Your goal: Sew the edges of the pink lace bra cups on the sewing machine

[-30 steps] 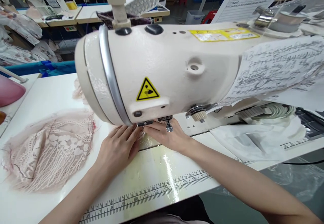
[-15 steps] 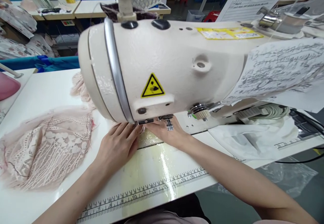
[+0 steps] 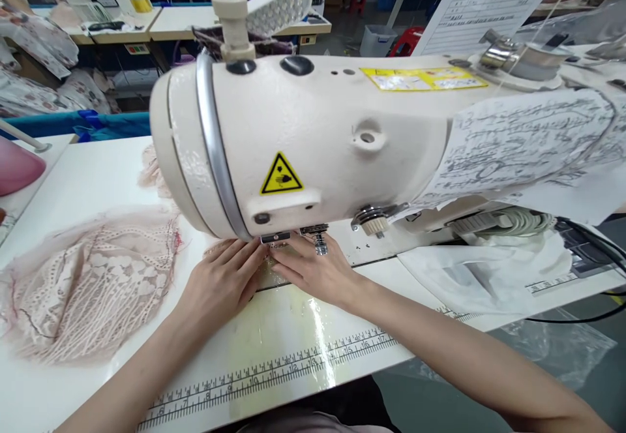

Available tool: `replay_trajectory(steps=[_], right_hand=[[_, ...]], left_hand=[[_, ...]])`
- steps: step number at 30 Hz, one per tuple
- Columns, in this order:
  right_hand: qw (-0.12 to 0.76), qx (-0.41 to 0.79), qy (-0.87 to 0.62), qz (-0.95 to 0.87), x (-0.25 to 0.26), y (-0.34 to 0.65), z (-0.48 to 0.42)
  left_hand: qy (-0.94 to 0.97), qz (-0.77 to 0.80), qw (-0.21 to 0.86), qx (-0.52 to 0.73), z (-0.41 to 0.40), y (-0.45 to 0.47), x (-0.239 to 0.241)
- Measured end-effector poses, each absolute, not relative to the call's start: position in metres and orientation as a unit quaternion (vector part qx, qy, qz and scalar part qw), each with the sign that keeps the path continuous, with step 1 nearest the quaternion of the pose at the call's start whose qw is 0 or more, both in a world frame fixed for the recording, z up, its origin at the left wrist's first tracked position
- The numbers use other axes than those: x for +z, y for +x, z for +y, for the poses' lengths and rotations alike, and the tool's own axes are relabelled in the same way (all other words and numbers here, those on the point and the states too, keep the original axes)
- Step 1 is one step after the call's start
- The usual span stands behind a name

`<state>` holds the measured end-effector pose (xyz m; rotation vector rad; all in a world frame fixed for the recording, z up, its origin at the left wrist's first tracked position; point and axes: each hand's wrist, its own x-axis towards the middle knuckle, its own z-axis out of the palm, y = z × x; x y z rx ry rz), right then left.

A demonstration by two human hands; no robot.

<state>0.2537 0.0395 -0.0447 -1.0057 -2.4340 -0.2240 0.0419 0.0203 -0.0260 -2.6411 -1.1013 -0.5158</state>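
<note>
A cream sewing machine (image 3: pixel 313 126) stretches across the view, its head hiding the needle area. Below its left end, my left hand (image 3: pixel 222 275) lies flat with fingers stretched out over a strip of pale pink lace (image 3: pixel 218 248). My right hand (image 3: pixel 317 267) rests on the machine bed just right of it, fingers extended toward the left fingertips and partly behind the machine's fittings. Both hands press down near the presser area; the fabric between them is mostly covered. A bigger pink lace piece (image 3: pixel 92 283) is spread on the table to the left.
A ruler strip (image 3: pixel 274 374) runs along the table's front edge. White cloth (image 3: pixel 454 273) lies under the machine arm at right. Handwritten paper (image 3: pixel 518 146) hangs over the machine body, and a pink rounded object (image 3: pixel 19 161) stands at far left.
My right hand has drawn back slightly toward me, and more of its fingers show. My left hand stays on the lace, a little lower. The camera view has shifted slightly.
</note>
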Motion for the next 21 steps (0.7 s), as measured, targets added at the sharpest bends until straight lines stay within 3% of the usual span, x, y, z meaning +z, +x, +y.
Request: replay_trajectory(steps=[6,21], right_hand=[[0.236,-0.020,-0.376,-0.896,-0.0406,0.2519,0.0366],[0.228,-0.059,-0.392,-0.889,-0.0429,0.2494,0.0367]], left_hand=[[-0.904,-0.380,0.094,-0.172,0.0233,0.0380,-0.0246],[-0.898,-0.400,0.098,-0.157,0.0236,0.0410,-0.0262]])
